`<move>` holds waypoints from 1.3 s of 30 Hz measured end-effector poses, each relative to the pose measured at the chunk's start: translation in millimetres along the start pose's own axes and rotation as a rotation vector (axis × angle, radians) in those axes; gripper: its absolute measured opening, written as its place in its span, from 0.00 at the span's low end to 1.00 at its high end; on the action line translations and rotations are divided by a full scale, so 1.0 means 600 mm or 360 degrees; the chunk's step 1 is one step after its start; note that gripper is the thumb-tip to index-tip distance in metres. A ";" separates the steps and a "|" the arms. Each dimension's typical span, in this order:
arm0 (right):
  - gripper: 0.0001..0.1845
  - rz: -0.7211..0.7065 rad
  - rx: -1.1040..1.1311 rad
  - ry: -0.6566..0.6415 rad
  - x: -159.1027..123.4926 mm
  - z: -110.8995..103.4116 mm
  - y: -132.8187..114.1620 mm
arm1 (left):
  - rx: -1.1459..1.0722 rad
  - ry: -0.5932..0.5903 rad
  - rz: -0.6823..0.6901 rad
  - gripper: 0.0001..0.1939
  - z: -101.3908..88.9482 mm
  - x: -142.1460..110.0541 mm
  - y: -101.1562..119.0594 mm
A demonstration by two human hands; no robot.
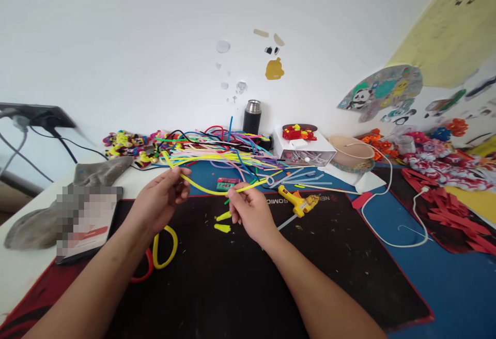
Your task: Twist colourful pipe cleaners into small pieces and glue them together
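A long yellow pipe cleaner stretches between my two hands above a black desk mat. My left hand pinches it near its left end, fingers closed. My right hand pinches it further right, fingers closed too. Short yellow pipe cleaner scraps lie on the mat just under my right hand. Scissors with yellow and red handles rest on the mat below my left wrist.
A heap of coloured pipe cleaners lies behind my hands. A yellow glue gun sits right of my right hand, with a white cable. A black flask, a clear box, a bowl and craft flowers crowd the back right.
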State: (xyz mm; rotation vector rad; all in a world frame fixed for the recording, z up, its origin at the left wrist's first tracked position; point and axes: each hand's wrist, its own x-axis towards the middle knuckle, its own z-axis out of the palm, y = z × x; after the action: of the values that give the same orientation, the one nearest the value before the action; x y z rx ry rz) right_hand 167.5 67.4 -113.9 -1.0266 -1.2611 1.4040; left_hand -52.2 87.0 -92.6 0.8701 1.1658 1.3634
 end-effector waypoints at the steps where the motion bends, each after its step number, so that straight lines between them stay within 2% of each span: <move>1: 0.16 -0.0010 -0.0009 -0.0001 0.000 0.000 -0.001 | 0.0015 -0.0009 -0.0001 0.17 0.002 -0.002 -0.001; 6: 0.18 -0.0070 0.0015 0.0005 0.002 -0.002 -0.002 | 0.0240 -0.0207 -0.0055 0.23 0.012 -0.016 -0.004; 12: 0.19 -0.0113 0.0062 0.0022 0.004 -0.005 -0.007 | 0.0687 -0.0756 -0.0207 0.27 0.021 -0.031 -0.004; 15: 0.18 -0.0089 0.0129 -0.0030 0.003 -0.005 -0.006 | 0.0792 -0.0865 -0.0164 0.27 0.020 -0.031 -0.007; 17: 0.18 -0.0038 0.0159 -0.0074 0.003 -0.003 -0.004 | 0.0784 -0.0807 -0.0144 0.28 0.016 -0.029 -0.010; 21: 0.17 0.0075 0.0197 -0.0139 0.003 0.000 0.004 | 0.0699 -0.0543 -0.0114 0.29 0.006 -0.021 -0.015; 24: 0.18 0.0170 0.0211 -0.0212 0.003 0.002 0.009 | 0.0632 -0.0434 -0.0045 0.29 0.005 -0.018 -0.014; 29: 0.19 0.0277 0.0186 -0.0340 0.001 0.005 0.013 | 0.0535 -0.0408 0.0026 0.26 0.010 -0.019 -0.009; 32: 0.18 0.0274 0.0168 -0.0342 0.000 0.007 0.013 | 0.0496 -0.0365 0.0057 0.26 0.011 -0.021 -0.007; 39: 0.17 0.0288 0.0148 -0.0357 -0.001 0.009 0.015 | 0.0633 -0.0393 0.0081 0.26 0.010 -0.023 -0.007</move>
State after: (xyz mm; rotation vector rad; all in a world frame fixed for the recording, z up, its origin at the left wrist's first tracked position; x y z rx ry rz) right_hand 161.3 65.8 -122.1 -0.9587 -1.2735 1.7402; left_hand -43.2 74.1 -93.7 1.3201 1.2444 1.0405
